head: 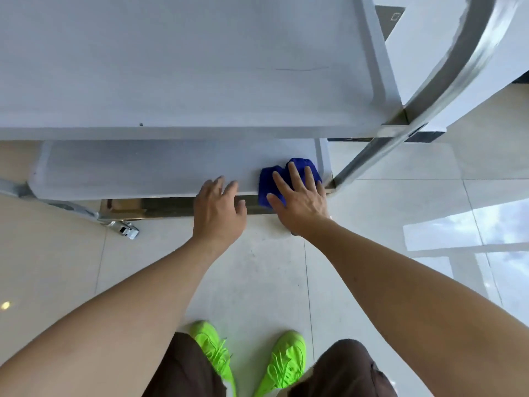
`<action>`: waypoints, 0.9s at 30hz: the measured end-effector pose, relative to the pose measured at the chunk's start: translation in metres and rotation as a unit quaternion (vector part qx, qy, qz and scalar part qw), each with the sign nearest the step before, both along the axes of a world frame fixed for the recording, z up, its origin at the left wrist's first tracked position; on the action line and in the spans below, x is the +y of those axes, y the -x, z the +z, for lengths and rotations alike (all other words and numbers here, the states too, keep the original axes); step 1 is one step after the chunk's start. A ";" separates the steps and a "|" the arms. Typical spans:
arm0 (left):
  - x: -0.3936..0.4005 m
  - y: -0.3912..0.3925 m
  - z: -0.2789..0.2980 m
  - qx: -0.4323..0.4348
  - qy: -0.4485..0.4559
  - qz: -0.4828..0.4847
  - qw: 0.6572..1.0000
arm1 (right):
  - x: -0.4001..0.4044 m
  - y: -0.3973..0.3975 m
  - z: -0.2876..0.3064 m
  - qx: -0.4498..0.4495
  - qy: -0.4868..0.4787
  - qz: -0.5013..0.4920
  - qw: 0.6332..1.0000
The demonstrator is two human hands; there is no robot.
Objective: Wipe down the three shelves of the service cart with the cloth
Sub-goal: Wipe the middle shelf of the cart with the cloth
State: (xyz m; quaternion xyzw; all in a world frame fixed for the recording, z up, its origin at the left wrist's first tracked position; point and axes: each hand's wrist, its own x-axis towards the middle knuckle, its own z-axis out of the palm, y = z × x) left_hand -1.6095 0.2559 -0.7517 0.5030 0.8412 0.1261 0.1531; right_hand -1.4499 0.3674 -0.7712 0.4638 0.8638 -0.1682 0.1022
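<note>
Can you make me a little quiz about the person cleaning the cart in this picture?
1. Which hand presses on the crumpled blue cloth?
A. left hand
B. right hand
C. both hands

2. True or false: the blue cloth lies on the wide grey top shelf of the cart.

3. Fill in: the person's sneakers are bright ____.

Key
1. B. The right hand lies flat on the cloth with fingers spread; the left hand is open beside it at the shelf's front edge.
2. False. It lies near the right end of the grey lower shelf, the one below the top shelf.
3. Green.
</note>
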 end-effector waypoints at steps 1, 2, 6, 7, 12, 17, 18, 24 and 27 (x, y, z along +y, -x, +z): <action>0.007 0.002 -0.013 0.014 -0.004 -0.006 1.000 | 0.000 0.003 -0.016 0.009 -0.005 -0.001 1.000; 0.016 0.004 -0.025 0.029 -0.012 -0.014 0.999 | 0.000 0.007 -0.029 0.022 -0.025 -0.009 0.999; 0.054 0.018 -0.059 0.072 -0.038 -0.035 0.996 | 0.007 0.023 -0.058 0.062 -0.113 -0.068 0.989; 0.065 0.021 -0.062 0.080 -0.044 -0.038 0.995 | 0.013 0.028 -0.059 0.061 -0.124 -0.077 0.987; 0.121 0.032 -0.076 0.118 -0.081 -0.081 0.986 | 0.049 0.048 -0.069 0.059 -0.160 -0.107 0.980; 0.131 0.035 -0.086 0.115 -0.090 -0.097 0.984 | 0.073 0.053 -0.072 0.055 -0.157 -0.117 0.979; 0.129 0.036 -0.087 0.122 -0.085 -0.102 0.984 | 0.076 0.053 -0.071 0.051 -0.154 -0.116 0.980; 0.129 0.039 -0.080 0.133 -0.066 -0.118 0.982 | 0.093 0.058 -0.069 0.028 -0.161 -0.112 0.980; 0.128 0.040 -0.084 0.141 -0.098 -0.117 0.978 | 0.112 0.065 -0.068 0.025 -0.171 -0.106 0.979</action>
